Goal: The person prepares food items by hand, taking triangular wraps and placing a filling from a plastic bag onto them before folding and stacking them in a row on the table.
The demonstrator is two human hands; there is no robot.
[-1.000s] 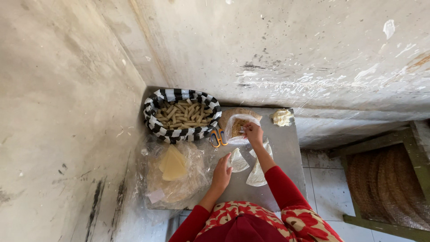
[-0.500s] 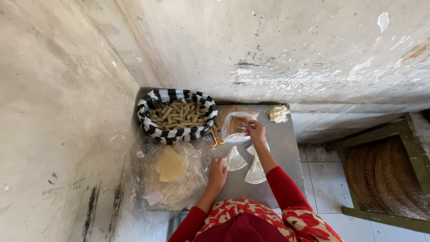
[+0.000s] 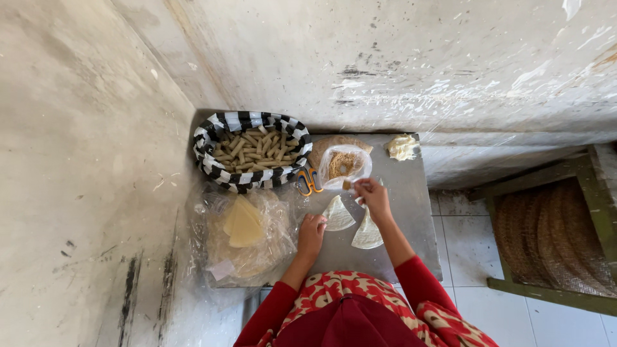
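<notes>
Since half a second ago the right hand (image 3: 375, 198) has drawn back a little from the filling bag toward the wrappers, while the left hand (image 3: 311, 232) stays where it was. The right fingers (image 3: 360, 186) are pinched together on a small bit of brownish filling (image 3: 348, 185), held just at the mouth of the clear plastic bag of filling (image 3: 344, 164). The left fingers (image 3: 317, 223) are bent and press on the edge of one wrapper; they grip nothing.

Two pale triangular dough wrappers lie on the desk (image 3: 411, 212): the left wrapper (image 3: 337, 215) touching the left hand, the right wrapper (image 3: 367, 235) just beside it, under the right forearm. One black-and-white striped basket (image 3: 212, 138) stands at the back left, heaped with many finished rolled pastries (image 3: 254, 151), too many to count. One orange-handled pair of scissors (image 3: 309, 182) lies between basket and filling bag. One lump of whitish paste (image 3: 402, 147) sits at the far right corner. One large crumpled clear bag (image 3: 257, 247) at the front left holds a stack of yellowish wrappers (image 3: 243, 223).

The desk is a small grey metal-topped surface pushed into a corner of two stained, scuffed plaster walls (image 3: 418, 58). To the right, the floor is white tile (image 3: 466, 225), and a green-framed woven chair seat (image 3: 553, 238) stands well apart from the hands.
</notes>
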